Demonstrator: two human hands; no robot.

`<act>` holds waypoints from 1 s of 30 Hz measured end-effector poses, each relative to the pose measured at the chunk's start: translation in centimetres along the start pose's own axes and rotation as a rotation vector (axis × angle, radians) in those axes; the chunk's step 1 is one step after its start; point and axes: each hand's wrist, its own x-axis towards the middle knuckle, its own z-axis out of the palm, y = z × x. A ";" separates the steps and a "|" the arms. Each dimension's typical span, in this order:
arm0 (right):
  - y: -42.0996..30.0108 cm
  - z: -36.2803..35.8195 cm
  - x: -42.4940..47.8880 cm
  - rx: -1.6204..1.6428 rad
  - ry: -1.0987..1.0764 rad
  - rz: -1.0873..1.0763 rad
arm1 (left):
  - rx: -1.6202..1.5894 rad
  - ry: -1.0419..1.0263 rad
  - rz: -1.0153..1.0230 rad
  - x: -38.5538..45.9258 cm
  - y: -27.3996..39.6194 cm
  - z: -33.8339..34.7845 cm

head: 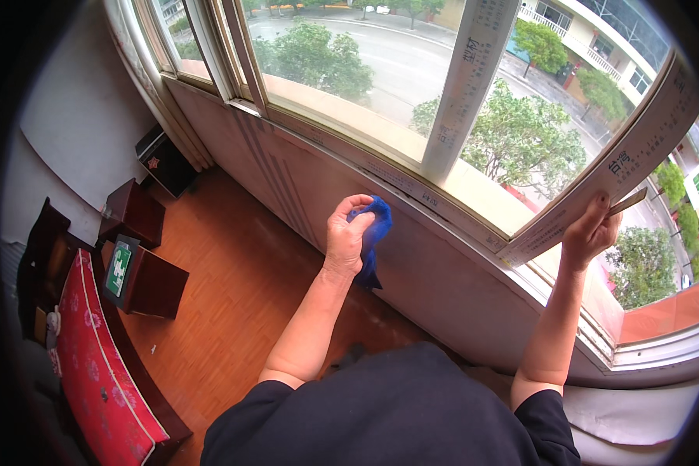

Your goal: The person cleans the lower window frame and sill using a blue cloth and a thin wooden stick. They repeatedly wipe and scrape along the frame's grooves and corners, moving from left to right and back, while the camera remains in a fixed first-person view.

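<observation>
My left hand (349, 233) grips a blue cloth (377, 227) between thumb and fingers, in front of the wall beneath the window; part of the cloth hangs down below the hand. At the right, my right hand (591, 233) holds a thin, flat strip (628, 202), whose material I cannot tell. Its thumb lies against the broad frame of a sliding window sash (623, 166), which bears printed writing. Left of that sash stands another upright frame piece (463, 87), also printed. The window track (408, 189) runs beneath the panes.
An open stretch of window lies beyond my right hand, with the sill (652, 355) below. At the left are a bed with a red floral cover (102, 373), dark wooden cabinets (157, 282), a black box (166, 160) and a curtain (151, 87). The floor (239, 279) is wood-patterned.
</observation>
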 end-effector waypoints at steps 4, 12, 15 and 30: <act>-0.2 -0.3 0.1 -0.092 -0.020 -0.060 | -0.034 0.005 -0.036 0.0 -0.1 -0.1; -1.6 -0.5 0.1 -0.187 0.010 -0.087 | -0.001 -0.040 -0.105 -0.2 0.0 0.3; -1.2 -1.4 -0.1 -0.279 -0.125 -0.081 | -0.041 -0.076 -0.147 -0.1 0.3 0.4; -12.2 -2.8 -11.1 0.103 -1.026 0.366 | -0.311 -0.184 -0.170 0.6 1.6 -1.6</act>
